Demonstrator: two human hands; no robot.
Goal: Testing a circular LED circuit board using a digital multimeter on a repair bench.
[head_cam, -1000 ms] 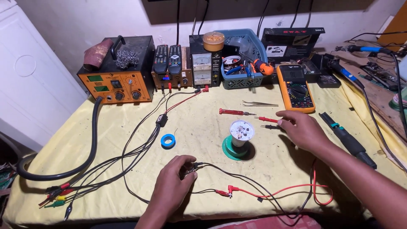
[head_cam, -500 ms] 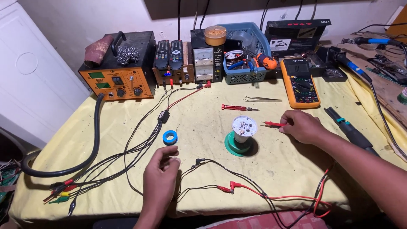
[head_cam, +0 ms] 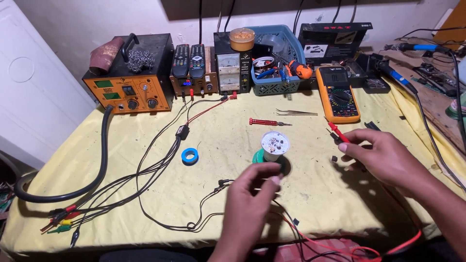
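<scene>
Showing: an electronics bench under a yellow cloth (head_cam: 121, 194), seen from the worker's head.
Left hand (head_cam: 252, 194): raised just in front of the white bulb base; fingers curled loosely together, thumb and forefinger close, nothing visibly clamped between them.
Right hand (head_cam: 388, 160): resting low on the cloth, fingers partly closed around the red probe (head_cam: 337, 132), whose tip sticks out toward the meter; the exact grip is hidden by the knuckles.
White bulb base (head_cam: 274, 144): upright at bench centre on a green roll (head_cam: 259, 157), open end up, so its small board faces the camera and both hands can reach it.
Small black part (head_cam: 334, 158): loose on the cloth just beside the right fingertips.
Orange multimeter (head_cam: 338, 94): lying flat behind the right hand, dial and screen turned toward the worker for reading.
Red screwdriver (head_cam: 267, 122) and tweezers (head_cam: 293, 112): laid side by side behind the bulb base, near but apart from it.
Blue tape roll (head_cam: 190, 155): flat on the cloth, left of the bulb base.
Clip leads (head_cam: 160, 160): running from the bench supply (head_cam: 232, 65) across the cloth, ends lying free near the left hand.
Orange rework station (head_cam: 128, 80): back left, its black hose (head_cam: 102, 160) looping off the table edge.
Blue basket (head_cam: 274, 85): back centre, holding small tools out of the working area.
</scene>
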